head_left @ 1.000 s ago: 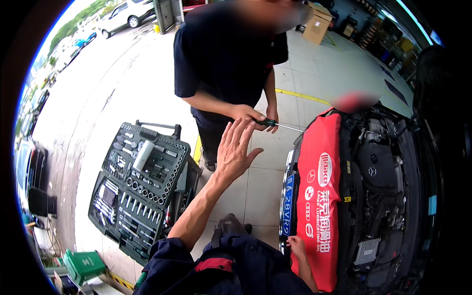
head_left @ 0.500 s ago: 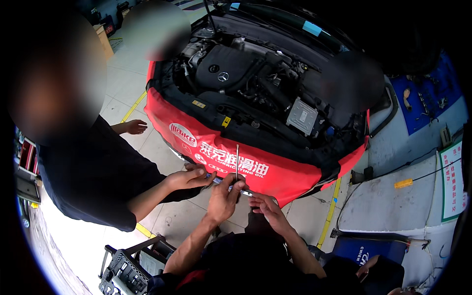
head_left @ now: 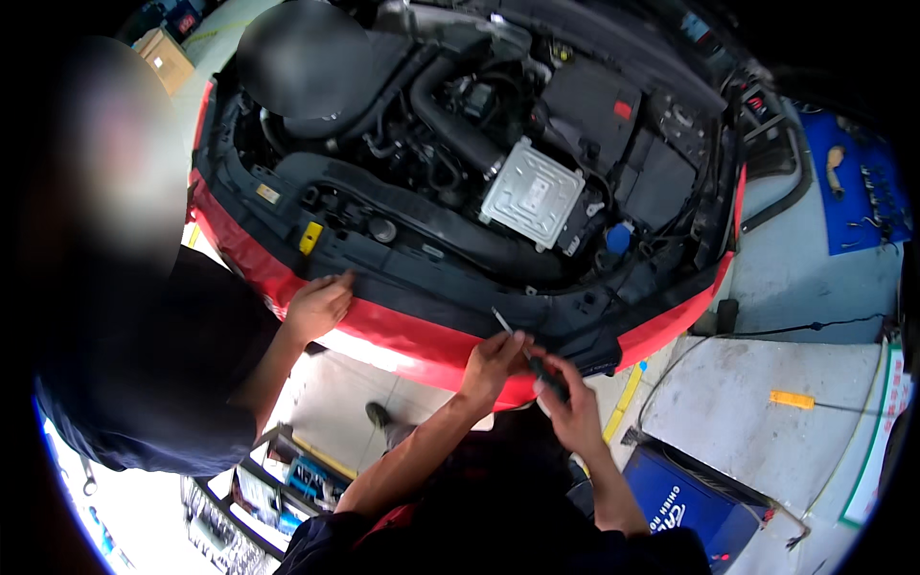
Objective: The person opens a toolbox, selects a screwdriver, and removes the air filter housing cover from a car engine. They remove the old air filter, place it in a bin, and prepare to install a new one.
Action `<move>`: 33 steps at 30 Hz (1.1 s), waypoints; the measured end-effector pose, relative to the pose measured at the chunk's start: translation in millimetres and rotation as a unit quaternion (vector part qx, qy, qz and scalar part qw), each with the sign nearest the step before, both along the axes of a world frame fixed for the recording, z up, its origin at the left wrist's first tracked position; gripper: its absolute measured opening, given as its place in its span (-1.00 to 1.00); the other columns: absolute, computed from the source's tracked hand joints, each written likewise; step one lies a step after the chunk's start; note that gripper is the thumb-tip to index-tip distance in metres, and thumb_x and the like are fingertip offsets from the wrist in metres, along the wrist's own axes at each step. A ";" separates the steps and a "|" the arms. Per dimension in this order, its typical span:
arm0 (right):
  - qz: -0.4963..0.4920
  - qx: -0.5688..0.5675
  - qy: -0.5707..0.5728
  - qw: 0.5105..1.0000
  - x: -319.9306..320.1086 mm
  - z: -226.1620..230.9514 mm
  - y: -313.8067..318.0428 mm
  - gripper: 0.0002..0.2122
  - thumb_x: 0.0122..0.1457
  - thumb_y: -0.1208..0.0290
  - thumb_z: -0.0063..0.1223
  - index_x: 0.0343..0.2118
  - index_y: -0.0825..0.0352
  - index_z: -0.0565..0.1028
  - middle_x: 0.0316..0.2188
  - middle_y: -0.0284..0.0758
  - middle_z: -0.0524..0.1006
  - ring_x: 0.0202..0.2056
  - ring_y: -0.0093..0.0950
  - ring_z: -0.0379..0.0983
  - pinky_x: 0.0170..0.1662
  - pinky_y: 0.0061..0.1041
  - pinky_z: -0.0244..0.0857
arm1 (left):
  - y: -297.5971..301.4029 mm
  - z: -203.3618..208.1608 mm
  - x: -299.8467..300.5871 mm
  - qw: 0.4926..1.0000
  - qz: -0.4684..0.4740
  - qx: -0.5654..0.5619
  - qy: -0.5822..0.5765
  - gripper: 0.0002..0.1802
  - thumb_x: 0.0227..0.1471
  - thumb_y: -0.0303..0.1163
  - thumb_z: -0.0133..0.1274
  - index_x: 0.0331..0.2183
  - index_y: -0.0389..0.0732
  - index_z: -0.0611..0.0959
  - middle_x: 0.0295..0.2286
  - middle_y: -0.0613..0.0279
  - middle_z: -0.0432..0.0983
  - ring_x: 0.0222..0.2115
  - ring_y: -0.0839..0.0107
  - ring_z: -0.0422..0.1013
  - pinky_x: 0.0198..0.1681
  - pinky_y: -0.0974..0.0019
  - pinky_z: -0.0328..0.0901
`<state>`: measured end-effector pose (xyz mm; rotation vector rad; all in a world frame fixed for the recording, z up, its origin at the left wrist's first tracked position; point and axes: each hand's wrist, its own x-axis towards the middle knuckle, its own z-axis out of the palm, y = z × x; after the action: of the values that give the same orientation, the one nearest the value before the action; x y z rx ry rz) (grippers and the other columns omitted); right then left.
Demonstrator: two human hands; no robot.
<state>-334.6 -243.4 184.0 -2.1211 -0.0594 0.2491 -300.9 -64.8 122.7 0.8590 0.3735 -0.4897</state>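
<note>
In front of me, over the front edge of the open engine bay, I hold a screwdriver (head_left: 549, 380) with a dark handle and a thin metal shaft. My left hand (head_left: 487, 372) pinches the shaft, its tip pointing up and away toward the engine bay. My right hand (head_left: 577, 414) is closed round the handle. Beyond the tip lies a black front panel (head_left: 422, 287), and farther in is a silver ribbed metal box (head_left: 533, 195). A red fender cover (head_left: 402, 335) drapes the car's nose just beyond my hands.
At left a co-worker in dark clothes rests a hand (head_left: 321, 307) on the car's front edge. A tool cart (head_left: 254, 508) stands at lower left. To the right are a grey-white surface (head_left: 747, 383), a blue box (head_left: 671, 494) and a blue mat (head_left: 853, 182) with parts.
My view has come closer to the engine bay. The screwdriver has tipped from upright to slanted, and my right hand has closed on its handle. The co-worker's hand has left mine for the car's edge.
</note>
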 end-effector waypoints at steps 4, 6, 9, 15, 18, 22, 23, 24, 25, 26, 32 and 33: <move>0.045 -0.130 -0.011 0.990 83.5 6.6 -69.7 -0.67 0.31 0.21 0.14 0.04 0.26 0.57 -0.24 -0.05 0.66 -0.24 -0.03 0.62 -0.19 -0.15 0.48 | -76.7 -8.8 45.5 0.998 0.021 -0.036 0.044 -0.53 0.38 -0.20 0.02 0.14 -0.34 0.53 -0.10 0.12 0.59 -0.10 0.33 0.56 0.01 0.20 0.48; 0.063 -0.189 -0.011 0.980 118.7 9.3 -103.3 -0.68 0.28 0.22 0.17 0.01 0.27 0.59 -0.27 -0.08 0.66 -0.28 -0.05 0.63 -0.22 -0.18 0.49 | -110.2 -5.8 72.1 0.996 0.009 -0.064 0.058 -0.56 0.37 -0.25 0.04 0.13 -0.35 0.54 -0.13 0.15 0.59 -0.11 0.34 0.58 0.01 0.22 0.50; 0.085 -0.190 -0.006 0.978 158.5 16.9 -117.9 -0.68 0.24 0.25 0.23 -0.01 0.29 0.60 -0.28 -0.08 0.67 -0.28 -0.07 0.64 -0.23 -0.21 0.50 | -141.5 -6.0 99.2 0.993 0.046 -0.072 0.078 -0.57 0.36 -0.26 0.05 0.12 -0.34 0.55 -0.13 0.14 0.60 -0.13 0.35 0.58 0.01 0.22 0.50; 0.057 -0.303 -0.098 0.946 233.2 18.9 -151.7 -0.70 0.19 0.21 0.28 -0.09 0.28 0.65 -0.34 -0.10 0.68 -0.34 -0.06 0.64 -0.28 -0.19 0.50 | -164.3 -19.1 151.5 0.999 0.038 -0.004 0.033 -0.61 0.35 -0.30 0.05 0.10 -0.31 0.57 -0.16 0.16 0.65 -0.20 0.42 0.59 -0.07 0.30 0.48; 0.012 -0.338 -0.137 0.931 285.4 20.9 -177.9 -0.73 0.15 0.22 0.30 -0.15 0.24 0.68 -0.41 -0.14 0.67 -0.41 -0.11 0.63 -0.33 -0.19 0.50 | -156.4 -46.9 174.8 0.990 -0.002 0.138 -0.033 -0.66 0.34 -0.35 0.03 0.05 -0.30 0.61 -0.23 0.20 0.68 -0.24 0.45 0.59 -0.10 0.35 0.47; 0.036 -0.343 -0.150 0.926 327.9 -3.5 -187.8 -0.79 0.12 0.23 0.30 -0.24 0.19 0.66 -0.50 -0.23 0.64 -0.48 -0.17 0.62 -0.39 -0.22 0.50 | -128.1 -56.1 202.6 0.951 -0.007 0.302 -0.067 -0.73 0.28 -0.44 0.06 -0.02 -0.29 0.65 -0.27 0.16 0.71 -0.28 0.43 0.61 -0.14 0.35 0.47; 0.035 -0.342 -0.138 0.929 333.6 -10.4 -187.5 -0.80 0.11 0.23 0.30 -0.26 0.19 0.65 -0.51 -0.24 0.63 -0.49 -0.18 0.62 -0.40 -0.23 0.49 | -122.1 -61.0 204.5 0.937 -0.028 0.340 -0.071 -0.73 0.34 -0.38 0.07 -0.01 -0.29 0.65 -0.24 0.21 0.70 -0.26 0.49 0.59 -0.16 0.42 0.45; 0.035 -0.342 -0.124 0.931 339.8 -12.7 -183.6 -0.81 0.11 0.24 0.30 -0.29 0.19 0.63 -0.53 -0.25 0.62 -0.49 -0.20 0.61 -0.41 -0.24 0.49 | -118.1 -53.8 207.3 0.927 -0.037 0.369 -0.054 -0.74 0.34 -0.38 0.07 -0.03 -0.29 0.66 -0.24 0.21 0.70 -0.24 0.48 0.59 -0.14 0.41 0.45; 0.035 -0.342 -0.112 0.932 344.4 -14.2 -180.7 -0.82 0.10 0.24 0.29 -0.31 0.19 0.62 -0.54 -0.27 0.61 -0.50 -0.21 0.61 -0.43 -0.25 0.49 | -116.5 -45.5 211.7 0.915 -0.046 0.398 -0.039 -0.74 0.33 -0.37 0.08 -0.04 -0.30 0.67 -0.24 0.21 0.70 -0.22 0.47 0.60 -0.12 0.41 0.45; 0.033 -0.342 -0.087 0.935 347.5 -11.9 -179.5 -0.82 0.09 0.25 0.30 -0.32 0.20 0.60 -0.52 -0.29 0.62 -0.51 -0.24 0.61 -0.44 -0.25 0.48 | -117.3 -46.4 216.4 0.916 -0.046 0.396 -0.037 -0.75 0.31 -0.38 0.11 -0.05 -0.30 0.68 -0.25 0.20 0.71 -0.22 0.45 0.61 -0.12 0.40 0.46; 0.021 -0.323 -0.052 0.945 341.7 3.6 -176.5 -0.77 0.03 0.37 0.36 -0.22 0.25 0.66 -0.48 -0.25 0.65 -0.49 -0.22 0.62 -0.43 -0.32 0.47 | -122.0 -56.8 230.4 0.915 -0.088 0.393 -0.018 -0.76 0.27 -0.41 0.15 -0.07 -0.30 0.70 -0.27 0.11 0.72 -0.23 0.41 0.63 -0.11 0.38 0.46; 0.020 -0.313 -0.056 0.948 345.5 5.3 -173.6 -0.76 0.03 0.38 0.36 -0.21 0.25 0.66 -0.48 -0.25 0.65 -0.49 -0.23 0.61 -0.43 -0.32 0.47 | -121.2 -57.9 232.8 0.912 -0.086 0.400 -0.018 -0.76 0.27 -0.41 0.15 -0.07 -0.30 0.70 -0.27 0.11 0.72 -0.23 0.41 0.63 -0.11 0.38 0.46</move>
<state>11.0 -417.1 189.4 -2.7699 -0.0990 0.1845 -68.1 -186.0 64.8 1.7073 0.4745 -0.4823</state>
